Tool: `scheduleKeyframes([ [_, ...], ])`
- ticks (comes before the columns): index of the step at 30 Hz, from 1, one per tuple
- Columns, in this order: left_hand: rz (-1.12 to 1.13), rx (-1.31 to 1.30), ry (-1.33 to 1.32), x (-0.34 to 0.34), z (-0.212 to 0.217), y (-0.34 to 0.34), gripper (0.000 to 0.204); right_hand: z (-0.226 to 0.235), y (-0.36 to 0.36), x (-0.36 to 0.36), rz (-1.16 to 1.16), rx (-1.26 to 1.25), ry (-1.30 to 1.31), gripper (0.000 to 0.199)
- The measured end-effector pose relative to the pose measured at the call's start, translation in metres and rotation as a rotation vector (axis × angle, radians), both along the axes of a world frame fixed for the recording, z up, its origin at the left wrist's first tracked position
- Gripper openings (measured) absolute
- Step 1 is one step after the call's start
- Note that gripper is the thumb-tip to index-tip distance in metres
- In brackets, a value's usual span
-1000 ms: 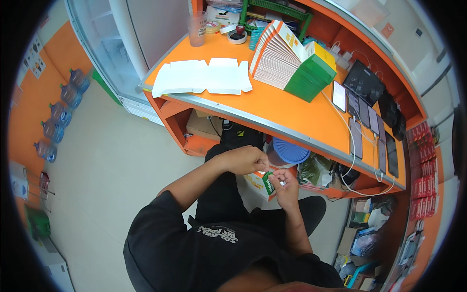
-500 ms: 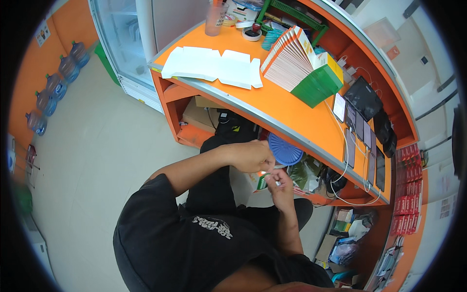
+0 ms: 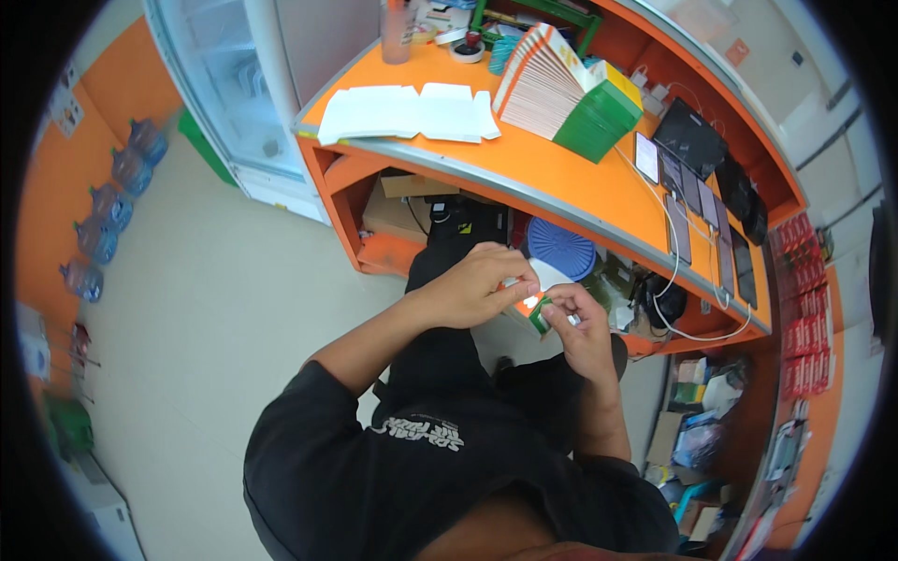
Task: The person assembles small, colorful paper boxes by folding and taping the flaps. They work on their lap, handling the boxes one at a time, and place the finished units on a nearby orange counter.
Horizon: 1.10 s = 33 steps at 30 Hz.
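Over my lap, my left hand [image 3: 488,284] pinches one side of a small orange, green and white carton [image 3: 540,319]. My right hand [image 3: 582,329] grips the green end of it, thumb and fingers closed. Part of the carton is hidden behind the fingers, and a pale flap shows just beyond them. On the orange desk above lies a flat, unfolded white cardboard blank [image 3: 412,112]. To its right stands a fanned row of folded cartons [image 3: 571,98] in white, orange and green.
A round blue ridged lid [image 3: 561,249] is under the desk, close beyond my hands. Several phones [image 3: 697,196] with white charging cables lie on the desk's right part. A clear plastic cup [image 3: 397,37] stands at the back. Blue water jugs [image 3: 112,206] line the left wall.
My hands have moved slightly right in view, and the carton between them shows more of its orange and green face. The whole view has shifted a little as well.
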State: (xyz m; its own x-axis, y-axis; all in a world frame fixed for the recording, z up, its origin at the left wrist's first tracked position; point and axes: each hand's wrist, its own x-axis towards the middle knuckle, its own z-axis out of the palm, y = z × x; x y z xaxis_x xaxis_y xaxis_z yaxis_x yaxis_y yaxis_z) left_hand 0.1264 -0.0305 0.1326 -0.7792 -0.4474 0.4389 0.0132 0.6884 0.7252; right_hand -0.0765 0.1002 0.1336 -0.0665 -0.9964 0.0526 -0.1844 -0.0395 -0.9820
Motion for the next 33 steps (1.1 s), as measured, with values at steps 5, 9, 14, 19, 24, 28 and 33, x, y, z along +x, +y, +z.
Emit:
scheduleKeyframes([
  [5, -0.152, 0.101, -0.071, -0.019, 0.036, 0.001, 0.015, 0.01, 0.006, -0.009, -0.03, -0.037, -0.063, 0.011],
  [9, -0.236, -0.003, -0.231, -0.05, 0.075, -0.021, 0.01, 0.029, -0.004, -0.032, -0.039, -0.169, 0.181, 0.011],
  [14, -0.404, -0.083, -0.221, -0.104, 0.132, -0.071, 0.007, 0.075, -0.032, -0.077, -0.065, -0.228, 0.195, 0.018],
  [19, -0.345, 0.092, -0.196, -0.145, 0.182, -0.123, 0.012, 0.132, -0.084, -0.11, -0.248, -0.429, 0.383, 0.015],
  [24, -0.369, 0.792, -0.335, -0.137, 0.215, -0.162, 0.027, 0.213, -0.127, -0.121, -0.093, -0.265, 0.459, 0.01],
  [28, -0.513, 1.238, -0.578, -0.117, 0.216, -0.182, 0.03, 0.263, -0.151, -0.106, 0.12, -0.046, 0.505, 0.009],
  [33, -0.777, 1.563, -0.517, -0.101, 0.198, -0.201, 0.029, 0.296, -0.176, -0.077, 0.167, 0.116, 0.421, 0.011],
])
